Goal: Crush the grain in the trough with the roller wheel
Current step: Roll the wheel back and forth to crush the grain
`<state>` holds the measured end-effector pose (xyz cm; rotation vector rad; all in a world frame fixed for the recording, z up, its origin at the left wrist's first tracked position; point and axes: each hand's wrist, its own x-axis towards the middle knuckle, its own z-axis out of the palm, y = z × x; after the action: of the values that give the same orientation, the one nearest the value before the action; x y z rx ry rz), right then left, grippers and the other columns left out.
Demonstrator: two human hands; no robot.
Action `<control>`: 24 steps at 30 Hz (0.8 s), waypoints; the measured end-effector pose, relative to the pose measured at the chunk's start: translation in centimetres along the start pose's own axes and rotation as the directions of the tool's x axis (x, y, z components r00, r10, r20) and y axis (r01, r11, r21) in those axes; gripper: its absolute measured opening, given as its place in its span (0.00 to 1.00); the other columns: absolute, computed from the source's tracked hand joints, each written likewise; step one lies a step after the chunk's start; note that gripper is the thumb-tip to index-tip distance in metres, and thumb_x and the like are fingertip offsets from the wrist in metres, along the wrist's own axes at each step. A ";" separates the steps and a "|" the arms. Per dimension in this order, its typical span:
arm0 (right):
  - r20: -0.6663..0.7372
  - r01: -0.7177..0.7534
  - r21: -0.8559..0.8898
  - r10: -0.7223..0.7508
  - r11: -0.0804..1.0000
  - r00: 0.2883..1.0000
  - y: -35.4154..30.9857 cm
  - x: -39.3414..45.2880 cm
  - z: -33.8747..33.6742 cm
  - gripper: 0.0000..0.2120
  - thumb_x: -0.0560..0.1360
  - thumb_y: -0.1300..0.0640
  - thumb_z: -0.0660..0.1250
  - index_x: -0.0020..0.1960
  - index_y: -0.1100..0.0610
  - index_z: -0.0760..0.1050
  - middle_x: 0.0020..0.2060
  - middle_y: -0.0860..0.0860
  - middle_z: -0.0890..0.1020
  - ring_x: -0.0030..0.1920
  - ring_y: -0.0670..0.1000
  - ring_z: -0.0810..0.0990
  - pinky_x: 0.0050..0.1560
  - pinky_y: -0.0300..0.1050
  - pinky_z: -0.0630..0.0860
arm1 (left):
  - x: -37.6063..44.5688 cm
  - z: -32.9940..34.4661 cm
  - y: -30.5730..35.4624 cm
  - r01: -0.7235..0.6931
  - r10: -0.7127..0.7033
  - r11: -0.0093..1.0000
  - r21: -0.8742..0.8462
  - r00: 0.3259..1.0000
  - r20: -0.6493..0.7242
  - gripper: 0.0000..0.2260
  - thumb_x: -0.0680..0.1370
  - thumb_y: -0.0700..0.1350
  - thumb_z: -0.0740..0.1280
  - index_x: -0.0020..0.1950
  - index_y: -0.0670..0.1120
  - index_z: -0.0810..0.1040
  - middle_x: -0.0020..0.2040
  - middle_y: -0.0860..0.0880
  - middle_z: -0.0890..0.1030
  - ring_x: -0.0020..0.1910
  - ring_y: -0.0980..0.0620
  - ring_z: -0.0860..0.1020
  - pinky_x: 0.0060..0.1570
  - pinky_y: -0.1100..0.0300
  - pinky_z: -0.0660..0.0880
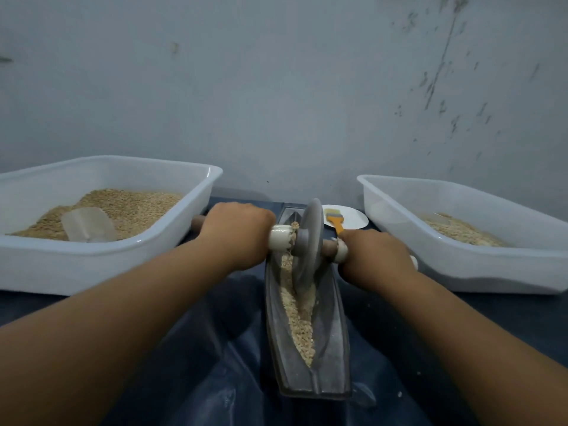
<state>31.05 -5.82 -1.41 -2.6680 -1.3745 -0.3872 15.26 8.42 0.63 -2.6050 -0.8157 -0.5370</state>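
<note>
Both hands, left (238,232) and right (376,256), grip the wooden axle of the grey disc-shaped roller wheel (309,238), standing at the far end of the long grey boat-shaped trough (333,333); pale grain (299,318) runs lengthwise toward the person.

Roller wheel (309,241) in trough (333,333)

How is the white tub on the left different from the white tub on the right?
The left tub holds a high heap of grain and a clear scoop; the right tub holds only a thin layer. The left tub looks nearer and larger. Both are white plastic and stand beside the trough.
</note>
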 end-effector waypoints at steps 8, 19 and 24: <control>-0.094 0.074 -0.106 -0.084 0.992 0.992 0.9 -3.0 0.1 0.08 0.70 0.50 0.66 0.41 0.45 0.66 0.31 0.44 0.73 0.31 0.43 0.69 0.27 0.41 0.60 | -3.0 -0.3 -0.8 -0.089 0.147 0.970 0.226 0.956 -0.255 0.28 0.52 0.56 0.77 0.34 0.55 0.58 0.26 0.54 0.46 0.26 0.59 0.41 0.31 0.65 0.37; -0.027 0.036 -0.061 -0.038 0.997 0.999 0.6 0.7 0.6 0.06 0.69 0.54 0.64 0.39 0.48 0.67 0.34 0.45 0.74 0.36 0.50 0.73 0.31 0.43 0.63 | 0.0 2.2 -1.0 -0.092 0.089 0.996 -0.017 0.988 -0.123 0.11 0.73 0.50 0.67 0.41 0.54 0.64 0.30 0.55 0.62 0.29 0.54 0.65 0.32 0.59 0.62; -0.095 0.066 -0.092 -0.075 0.994 0.993 0.9 -0.7 0.8 0.05 0.72 0.50 0.65 0.43 0.44 0.68 0.33 0.44 0.72 0.36 0.50 0.74 0.29 0.43 0.62 | -0.9 2.6 -1.2 -0.105 0.116 0.993 0.061 0.973 -0.201 0.15 0.72 0.50 0.67 0.39 0.54 0.60 0.28 0.54 0.61 0.26 0.58 0.56 0.26 0.61 0.49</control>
<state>31.51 -6.72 -2.33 -2.6353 -1.4580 -0.5924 14.48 10.05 -1.74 -2.4808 -0.6059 -0.7279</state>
